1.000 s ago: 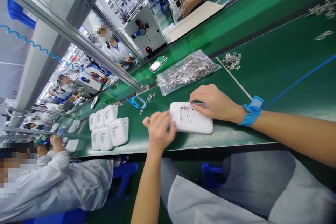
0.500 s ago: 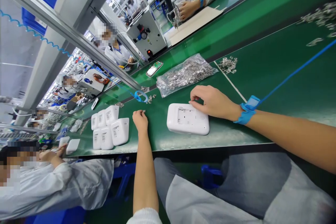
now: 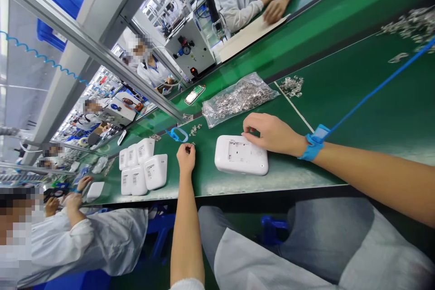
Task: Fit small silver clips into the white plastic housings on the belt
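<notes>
We see the left hand [image 3: 186, 157] reached out on the green belt [image 3: 356, 86], its fingers drawn into a tight pinch on a small metal clip [image 3: 189, 147] that lies at the fingertips. We cannot tell whether the clip is lifted off the belt. More loose clips [image 3: 195, 129] are scattered just beyond it, beside a blue strap [image 3: 179, 134] lying on the belt.

The right hand [image 3: 268, 133], with a blue wristband [image 3: 312, 146] and cord, rests at the far edge of the white casing [image 3: 241, 161]. Its thumb and forefinger are closed together and touch that edge. We cannot tell whether anything sits between them. The casing lies flat near the belt's front edge, between the two hands, with a shallow recess [image 3: 236, 152] on its upturned face. What is in the recess is too small for us to make out.

Just behind the casing lies a clear bag [image 3: 238, 97] on its side, filled with shiny metal clips. A small heap [image 3: 292, 86] of the same clips lies outside it, to its right. To the left of the left hand stands a block of white units [image 3: 142, 170], set close together. A blue bin [image 3: 64, 13] sits high on the frame at the upper left, and its contents are hidden from us.
</notes>
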`<state>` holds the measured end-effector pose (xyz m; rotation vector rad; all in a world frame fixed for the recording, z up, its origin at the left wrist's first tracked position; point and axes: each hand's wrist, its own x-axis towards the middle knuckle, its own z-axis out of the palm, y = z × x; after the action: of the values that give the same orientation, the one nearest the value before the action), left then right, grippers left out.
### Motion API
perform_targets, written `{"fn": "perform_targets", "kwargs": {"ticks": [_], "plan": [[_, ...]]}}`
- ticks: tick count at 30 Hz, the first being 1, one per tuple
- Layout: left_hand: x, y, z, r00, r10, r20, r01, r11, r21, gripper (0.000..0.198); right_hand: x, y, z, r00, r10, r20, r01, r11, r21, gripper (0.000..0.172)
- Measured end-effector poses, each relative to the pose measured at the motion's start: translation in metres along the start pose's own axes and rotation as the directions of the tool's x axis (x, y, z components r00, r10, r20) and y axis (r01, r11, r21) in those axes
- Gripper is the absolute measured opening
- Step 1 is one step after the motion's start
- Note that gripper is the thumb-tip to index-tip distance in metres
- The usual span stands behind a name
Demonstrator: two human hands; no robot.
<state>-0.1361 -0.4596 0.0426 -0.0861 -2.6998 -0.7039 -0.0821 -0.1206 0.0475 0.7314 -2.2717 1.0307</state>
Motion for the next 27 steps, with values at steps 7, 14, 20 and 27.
{"fn": "perform_targets", "kwargs": {"ticks": [7, 14, 20, 27], "plan": [[-0.043, 0.085, -0.010, 0.959, 0.282, 0.030, -0.265, 0.931, -0.252, 0.014, 0.001, -0.008, -0.006, 0.999, -0.036, -0.003, 0.035, 0.976, 0.215, 0.013], [-0.065, 0.166, -0.014, 0.680, 0.729, -0.072, -0.732, 0.680, -0.028, 0.007, 0.002, -0.019, -0.015, 0.997, -0.063, 0.053, 0.018, 0.791, 0.612, 0.038], [-0.067, 0.175, -0.011, 0.655, 0.735, -0.174, -0.751, 0.658, -0.049, 0.014, 0.005, -0.018, -0.023, 0.985, 0.095, 0.141, -0.169, 0.639, 0.750, 0.024], [-0.069, 0.171, -0.013, 0.669, 0.714, -0.205, -0.735, 0.677, -0.041, 0.014, 0.003, -0.018, -0.019, 0.987, 0.112, 0.119, -0.163, 0.700, 0.695, 0.017]]}}
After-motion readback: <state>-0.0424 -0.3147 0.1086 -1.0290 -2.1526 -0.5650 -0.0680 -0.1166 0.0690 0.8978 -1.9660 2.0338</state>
